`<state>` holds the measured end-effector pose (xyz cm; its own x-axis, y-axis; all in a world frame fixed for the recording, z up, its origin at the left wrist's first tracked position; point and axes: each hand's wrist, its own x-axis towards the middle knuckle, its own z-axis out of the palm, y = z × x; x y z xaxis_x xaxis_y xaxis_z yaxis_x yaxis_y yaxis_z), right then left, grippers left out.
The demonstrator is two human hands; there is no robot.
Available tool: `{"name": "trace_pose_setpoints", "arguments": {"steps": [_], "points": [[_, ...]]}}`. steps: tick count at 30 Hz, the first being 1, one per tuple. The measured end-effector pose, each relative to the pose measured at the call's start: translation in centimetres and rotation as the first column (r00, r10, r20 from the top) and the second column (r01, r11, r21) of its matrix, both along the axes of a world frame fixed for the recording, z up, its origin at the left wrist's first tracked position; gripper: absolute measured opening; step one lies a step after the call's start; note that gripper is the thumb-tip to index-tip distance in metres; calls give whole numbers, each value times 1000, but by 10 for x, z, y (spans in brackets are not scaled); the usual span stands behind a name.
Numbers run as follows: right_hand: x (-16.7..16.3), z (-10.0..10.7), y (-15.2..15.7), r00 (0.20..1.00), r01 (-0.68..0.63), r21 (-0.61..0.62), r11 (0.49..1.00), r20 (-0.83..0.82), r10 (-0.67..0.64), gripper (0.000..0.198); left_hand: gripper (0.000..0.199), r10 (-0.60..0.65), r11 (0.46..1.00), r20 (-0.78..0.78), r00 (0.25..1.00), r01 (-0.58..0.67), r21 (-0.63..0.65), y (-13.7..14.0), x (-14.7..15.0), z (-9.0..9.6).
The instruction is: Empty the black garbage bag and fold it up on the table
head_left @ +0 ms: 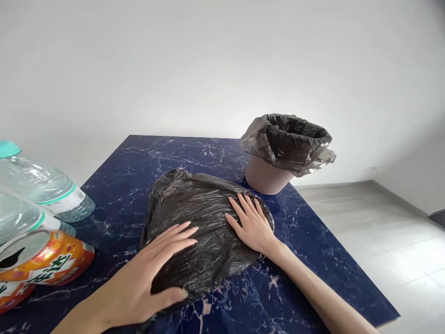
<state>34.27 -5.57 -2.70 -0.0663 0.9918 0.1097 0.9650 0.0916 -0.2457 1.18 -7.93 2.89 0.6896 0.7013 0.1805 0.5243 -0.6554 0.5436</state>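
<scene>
A crumpled black plastic bag (194, 208) lies spread out in the middle of a dark blue marbled table (139, 157). My left hand (153, 273) rests flat on the bag's near left part, fingers stretched and slightly apart, thumb along the bag's near edge. On the bag's right side lies my right hand (252, 222), palm down with its fingers splayed. Neither hand grips anything. Behind the bag, at the table's far right, stands a small pinkish bin (267, 178) lined with another black bag (288, 141) folded over its rim.
Two clear plastic bottles (45, 190) with teal caps and labels lie at the left edge. In front of them lie two orange drink cans (48, 260), opened. The table's right edge drops to a grey floor (382, 241). A white wall stands behind.
</scene>
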Motion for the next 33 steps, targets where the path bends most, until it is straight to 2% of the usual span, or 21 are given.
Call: {"name": "trace_pose_setpoints", "arguments": {"steps": [4,8,11,13,16,22,26,28,30,31,33], "points": [[2,0,9,1000,19,6,1000,1,-19,73,100,-17,999,-42,999,16,-28,-4,-10,1],[4,1,11,999,42,-13,999,5,-42,72,114,-109,989,-209,972,127,72,1,-11,1],[9,0,11,998,56,-30,998,3,-56,72,94,-127,959,-286,950,192,209,4,-7,-7],[14,-1,11,998,70,-34,997,3,-70,72,79,-99,934,-268,958,182,308,4,-4,-15],[21,-4,11,996,84,-23,996,2,-84,71,71,-49,907,-238,970,143,396,5,-5,-25],[24,-8,10,993,76,4,997,-87,-76,73,60,-23,903,-231,973,119,412,11,-15,-26],[25,1,6,969,84,104,991,-241,-57,68,57,-21,893,-161,987,91,440,13,-16,-19],[27,12,2,931,41,134,990,-365,11,62,52,35,912,-56,998,-9,410,11,-14,-17],[27,27,-3,848,-84,116,990,-513,132,57,41,131,936,80,988,-150,318,7,-11,-16],[26,34,-7,780,-179,99,979,-593,203,57,35,197,940,147,969,-229,254,5,-9,-15],[21,45,-13,620,-385,77,920,-717,319,64,25,341,918,257,904,-380,117,1,-4,-13]]}}
